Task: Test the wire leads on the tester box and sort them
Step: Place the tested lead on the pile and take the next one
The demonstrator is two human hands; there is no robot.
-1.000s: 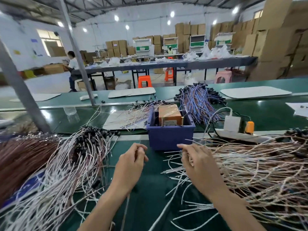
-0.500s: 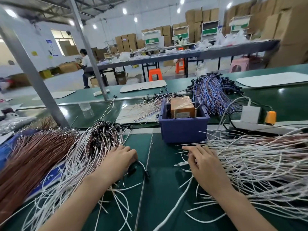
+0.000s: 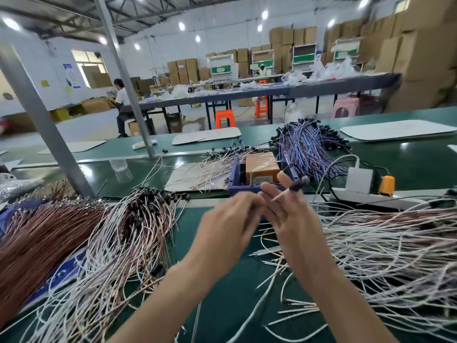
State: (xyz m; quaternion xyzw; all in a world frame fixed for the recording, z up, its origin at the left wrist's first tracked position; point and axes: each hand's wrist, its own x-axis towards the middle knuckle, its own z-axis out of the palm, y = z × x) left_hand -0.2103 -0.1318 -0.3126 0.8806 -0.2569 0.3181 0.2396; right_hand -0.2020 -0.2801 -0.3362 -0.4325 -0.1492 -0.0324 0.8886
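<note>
**Wire lead raised for testing**

The wire lead is pinched at its bare end by the blurred, curled left hand. The right hand is held nearly flat against it, grip not discernible. If the pinch slipped, the lead could be lost among the loose wires on the counter. Its long axis is slanted, black tip up-right, just before the tester box.

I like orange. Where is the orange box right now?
In the head view, the orange box sits inside the blue bin mid-table, just beyond the right hand, with purple wires to its right.
</note>
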